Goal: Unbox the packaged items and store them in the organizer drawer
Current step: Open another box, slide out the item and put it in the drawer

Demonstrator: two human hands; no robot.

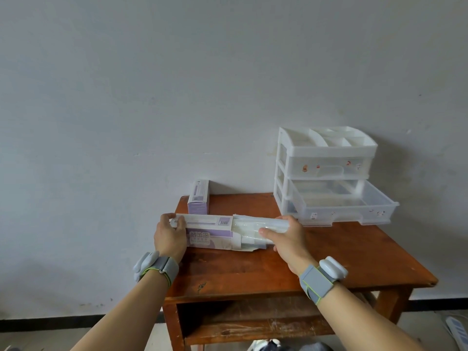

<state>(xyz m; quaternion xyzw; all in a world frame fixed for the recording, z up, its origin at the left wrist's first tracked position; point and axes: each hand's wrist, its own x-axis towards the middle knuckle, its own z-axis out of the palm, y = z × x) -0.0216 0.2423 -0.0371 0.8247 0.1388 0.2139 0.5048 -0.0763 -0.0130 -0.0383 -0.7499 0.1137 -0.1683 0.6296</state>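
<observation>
A long white and purple box lies across the wooden table. My left hand grips its left end. My right hand grips a bundle of clear-wrapped white items that sticks out of the box's open right end. A second purple box stands upright behind, near the wall. The white plastic organizer stands at the back right of the table, its bottom drawer pulled out, with a few items lying inside.
The organizer's upper drawer is closed and its top tray has several compartments. The table has a lower shelf. A white power strip lies on the floor at the right, and shoes show at the bottom edge.
</observation>
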